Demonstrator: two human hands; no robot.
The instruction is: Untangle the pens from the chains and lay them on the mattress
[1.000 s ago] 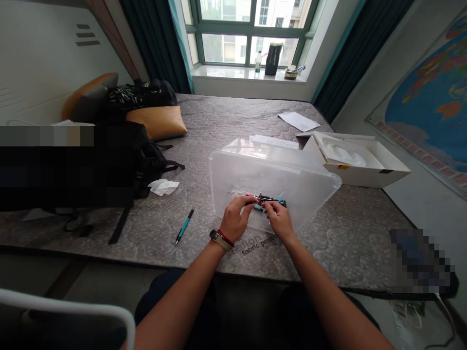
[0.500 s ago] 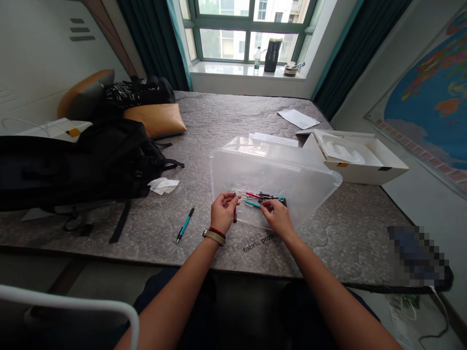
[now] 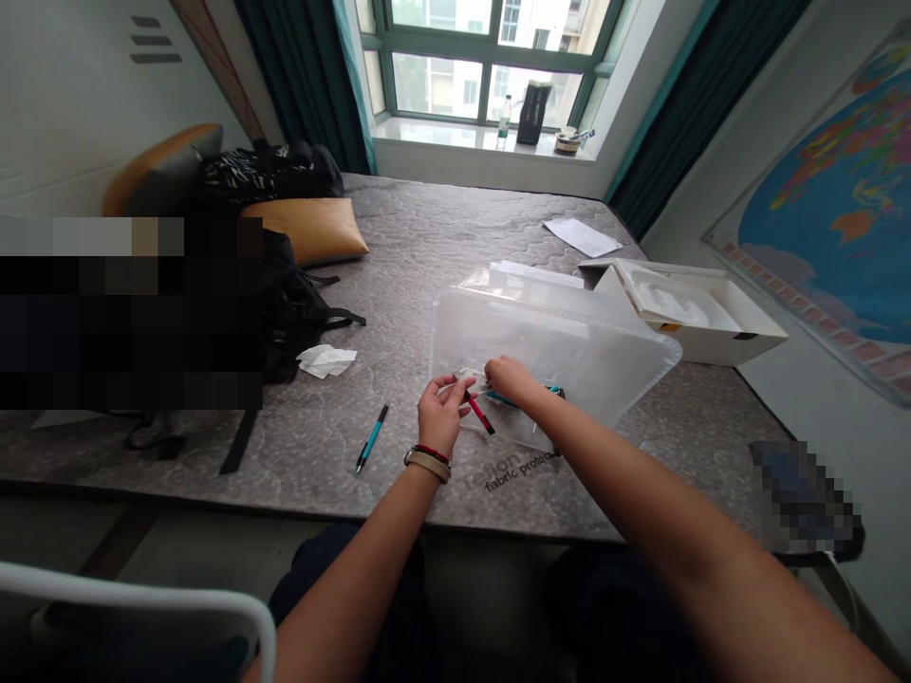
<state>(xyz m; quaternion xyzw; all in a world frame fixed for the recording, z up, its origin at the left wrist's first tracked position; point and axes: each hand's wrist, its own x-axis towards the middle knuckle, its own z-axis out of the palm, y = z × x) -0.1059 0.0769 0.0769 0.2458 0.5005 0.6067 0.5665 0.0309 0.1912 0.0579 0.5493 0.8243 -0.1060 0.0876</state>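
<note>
My left hand (image 3: 439, 410) is closed on a red pen (image 3: 479, 414) with a dark end, which slants down to the right out of the fingers. A translucent plastic box (image 3: 604, 356) lies tipped on its side with its opening towards me. Inside it, my right hand (image 3: 509, 378) has its fingers curled downward; whatever they grip is hidden. Beneath that hand lies a teal pen (image 3: 501, 396) among other pens, mostly covered by the hand and forearm. Left of my hands, a teal and black pen (image 3: 372, 438) rests on the grey quilted surface.
A crumpled tissue (image 3: 325, 360) lies beside the black backpack (image 3: 291, 313) on the left. Behind the plastic box stands an open white box (image 3: 733, 332). Sheets of paper (image 3: 582, 237) lie farther back. A blurred-out dark object (image 3: 804, 493) sits at the right edge.
My right hand has moved left and deeper into the plastic box, over the pens. The red pen in my left hand has swung from upright to slanting right.
</note>
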